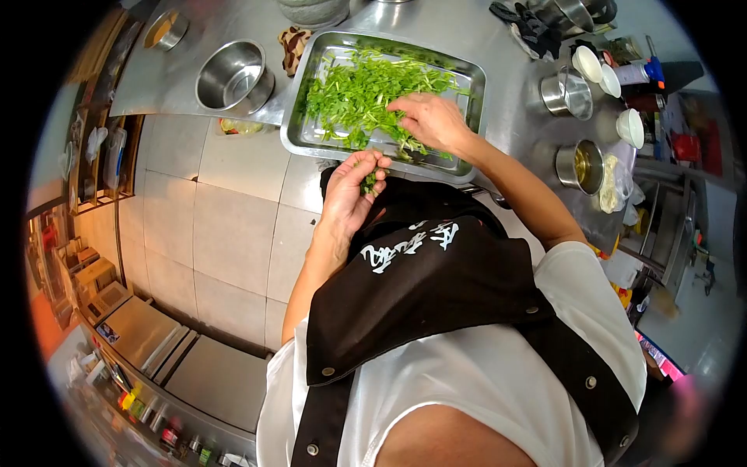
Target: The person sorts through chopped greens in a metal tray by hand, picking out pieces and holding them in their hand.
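Note:
A rectangular metal tray (pixel 292 128) holds a loose heap of chopped leafy greens (pixel 362 89). At the tray's near edge, my left hand (pixel 354 183) is closed around a small bunch of greens (pixel 369 180), with bits of leaf showing between the fingers. My right hand (pixel 428 121) reaches over the right side of the heap, its fingers bent down and touching the greens. Whether those fingertips pinch any leaves is hard to make out. Bare metal shows along the tray's right side and near corner.
An empty steel pot (pixel 233 76) stands left of the tray, beside a patterned cloth (pixel 294 48). On the right are a steel pot with liquid (pixel 580 166), another steel pot (pixel 566 95), white bowls (pixel 629 128) and black gloves (pixel 529 29). Tiled floor (pixel 229 218) lies below left.

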Motion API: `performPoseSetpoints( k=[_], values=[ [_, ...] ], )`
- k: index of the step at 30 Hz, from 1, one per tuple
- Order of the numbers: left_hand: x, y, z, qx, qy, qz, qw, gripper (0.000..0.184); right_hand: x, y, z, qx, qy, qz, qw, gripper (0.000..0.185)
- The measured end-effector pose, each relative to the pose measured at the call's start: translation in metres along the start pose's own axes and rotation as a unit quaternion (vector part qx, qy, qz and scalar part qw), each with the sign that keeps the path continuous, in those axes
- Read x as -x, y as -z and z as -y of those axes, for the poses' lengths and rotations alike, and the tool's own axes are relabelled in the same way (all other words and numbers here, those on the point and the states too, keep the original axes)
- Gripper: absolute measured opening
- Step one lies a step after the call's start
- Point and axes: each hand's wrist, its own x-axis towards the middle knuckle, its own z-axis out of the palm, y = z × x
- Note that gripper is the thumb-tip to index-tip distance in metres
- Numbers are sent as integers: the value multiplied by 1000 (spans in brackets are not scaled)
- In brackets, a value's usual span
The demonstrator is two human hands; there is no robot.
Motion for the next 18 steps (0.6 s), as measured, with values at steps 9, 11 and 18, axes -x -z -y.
performPoseSetpoints(
  k=[9,11,18],
  values=[
    [8,17,0,6,-11,-4,1000,15,-1,-1,-5,11,9,0,1000,19],
    [7,20,1,8,-11,-6,1000,16,0,-2,0,10,16,-16,1000,17],
    [6,16,0,6,-7,-3,1000,17,-8,-20,4,94,141,20,985,13]
  ],
)
